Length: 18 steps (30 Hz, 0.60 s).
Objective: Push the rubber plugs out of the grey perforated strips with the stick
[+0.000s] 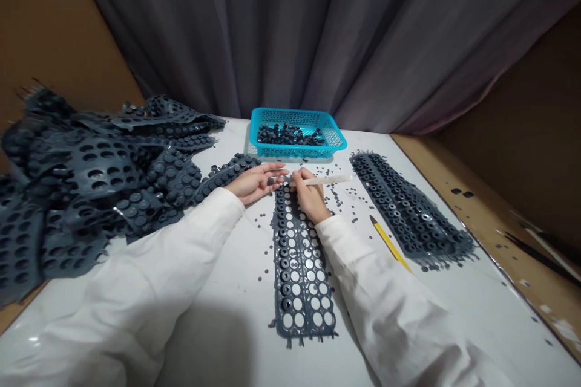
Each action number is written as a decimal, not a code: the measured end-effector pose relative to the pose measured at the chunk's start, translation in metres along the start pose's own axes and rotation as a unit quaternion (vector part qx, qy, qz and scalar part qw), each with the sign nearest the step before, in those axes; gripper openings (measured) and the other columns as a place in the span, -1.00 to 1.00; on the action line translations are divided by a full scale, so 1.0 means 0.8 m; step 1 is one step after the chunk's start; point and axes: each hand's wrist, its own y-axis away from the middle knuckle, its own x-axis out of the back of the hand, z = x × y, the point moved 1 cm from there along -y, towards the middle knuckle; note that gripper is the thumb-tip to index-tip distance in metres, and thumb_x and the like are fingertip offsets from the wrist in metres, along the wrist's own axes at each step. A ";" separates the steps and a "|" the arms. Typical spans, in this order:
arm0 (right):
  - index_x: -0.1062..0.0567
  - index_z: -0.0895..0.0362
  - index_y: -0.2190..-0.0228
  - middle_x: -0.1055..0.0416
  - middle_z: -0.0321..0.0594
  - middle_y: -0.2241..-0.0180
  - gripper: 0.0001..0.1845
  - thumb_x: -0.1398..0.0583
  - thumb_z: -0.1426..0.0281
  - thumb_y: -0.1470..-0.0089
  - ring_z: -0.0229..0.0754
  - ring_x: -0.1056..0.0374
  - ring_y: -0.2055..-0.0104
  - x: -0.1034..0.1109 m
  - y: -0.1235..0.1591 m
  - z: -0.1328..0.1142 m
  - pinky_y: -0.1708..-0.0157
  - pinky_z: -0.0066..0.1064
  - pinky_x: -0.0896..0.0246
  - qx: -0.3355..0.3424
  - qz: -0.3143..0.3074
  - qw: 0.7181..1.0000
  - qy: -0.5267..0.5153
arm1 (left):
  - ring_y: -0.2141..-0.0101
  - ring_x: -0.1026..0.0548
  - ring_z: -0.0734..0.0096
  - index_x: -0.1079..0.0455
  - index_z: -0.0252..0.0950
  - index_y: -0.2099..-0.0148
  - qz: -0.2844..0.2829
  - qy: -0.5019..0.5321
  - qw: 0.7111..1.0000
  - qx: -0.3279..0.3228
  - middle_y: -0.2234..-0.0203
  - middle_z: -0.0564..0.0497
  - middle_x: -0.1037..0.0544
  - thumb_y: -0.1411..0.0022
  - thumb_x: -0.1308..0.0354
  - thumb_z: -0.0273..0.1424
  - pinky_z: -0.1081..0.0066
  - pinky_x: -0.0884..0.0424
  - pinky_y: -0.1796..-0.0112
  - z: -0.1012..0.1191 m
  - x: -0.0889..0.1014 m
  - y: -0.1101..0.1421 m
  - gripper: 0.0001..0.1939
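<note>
A dark grey rubber sheet [304, 281] with rows of round holes lies lengthwise on the white table. White tabletop shows through many holes, while dark ring-shaped pieces sit along its left column. Over the sheet's far end, my left hand [256, 183] pinches a small dark rubber piece [275, 181] at its fingertips, other fingers stretched out. Close beside it, my right hand [311, 196] grips a slim whitish pen-like tool [333, 179], its tail pointing right. The tool's tip is near the left fingertips; whether it touches the piece I cannot tell.
A blue plastic basket [297, 151] behind the hands holds many small dark pieces. Crumpled rubber sheets [104, 163] are heaped at left. Another sheet [408, 208] and a yellow-handled cutter [390, 243] lie at right. Small dark discs litter the table; a grey curtain [281, 30] hangs behind.
</note>
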 end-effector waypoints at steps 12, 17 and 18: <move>-0.20 0.09 0.63 -0.19 -0.38 0.66 -0.64 0.03 0.25 -0.16 -0.28 -0.19 0.53 -0.001 0.000 -0.001 0.44 -0.43 -0.07 0.012 -0.012 1.000 0.023 | 0.40 -0.37 0.43 -0.42 -0.35 0.23 0.052 -0.362 0.914 -0.174 0.41 0.00 -0.43 0.02 -0.08 -0.51 0.40 -0.35 0.32 -0.009 -0.003 0.000 -0.75; -0.18 0.09 0.63 -0.16 -0.38 0.66 -0.65 0.03 0.27 -0.15 -0.28 -0.16 0.53 -0.002 -0.001 -0.001 0.44 -0.43 -0.05 0.033 -0.021 0.999 0.032 | 0.38 -0.37 0.42 -0.45 -0.35 0.22 0.014 -0.563 0.789 -0.244 0.42 0.00 -0.40 -0.02 -0.07 -0.54 0.40 -0.33 0.24 -0.008 -0.004 0.001 -0.76; -0.19 0.09 0.63 -0.15 -0.38 0.65 -0.65 0.03 0.26 -0.15 -0.28 -0.15 0.53 -0.003 -0.001 -0.001 0.44 -0.43 -0.04 0.034 -0.024 0.999 0.035 | 0.39 -0.37 0.42 -0.46 -0.34 0.22 0.007 -0.570 0.785 -0.242 0.42 0.00 -0.40 -0.03 -0.08 -0.52 0.41 -0.33 0.25 -0.007 -0.003 0.001 -0.77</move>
